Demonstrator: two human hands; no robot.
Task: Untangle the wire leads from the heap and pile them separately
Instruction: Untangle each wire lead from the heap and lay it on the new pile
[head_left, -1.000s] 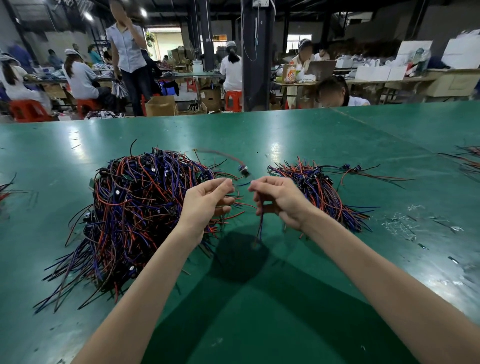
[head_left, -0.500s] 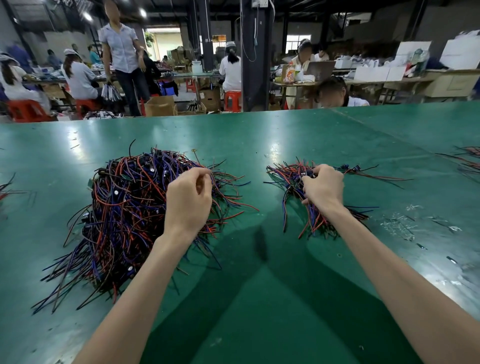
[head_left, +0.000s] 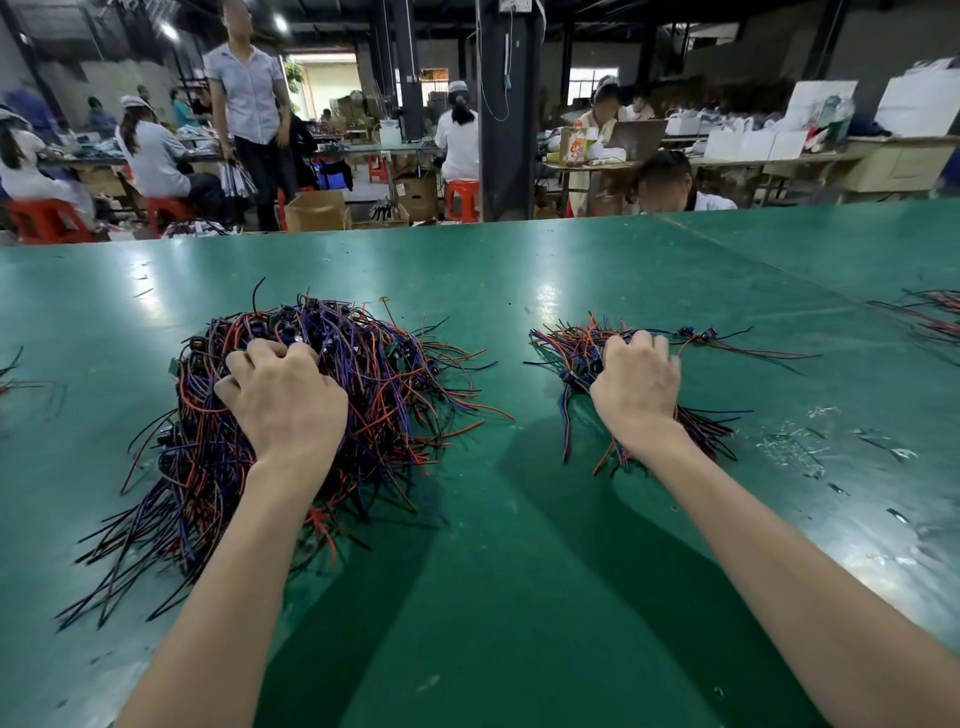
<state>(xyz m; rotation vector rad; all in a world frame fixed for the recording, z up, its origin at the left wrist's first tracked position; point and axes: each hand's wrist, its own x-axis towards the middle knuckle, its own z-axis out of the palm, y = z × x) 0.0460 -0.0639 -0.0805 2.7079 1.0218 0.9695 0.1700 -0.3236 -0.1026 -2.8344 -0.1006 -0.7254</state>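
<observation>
On the green bench (head_left: 519, 571), the left hand (head_left: 283, 395) claws curled fingers into the tangled heap (head_left: 395, 384), while the right hand (head_left: 636, 387) curls over the sorted pile (head_left: 574, 353), its grip unclear. The wires are best teased out singly, never yanked.

Glossy green worktop (head_left: 571, 270), smooth, with glare patches; on it, wire leads (head_left: 395, 395) in smooth red, blue, black plastic insulation.
</observation>
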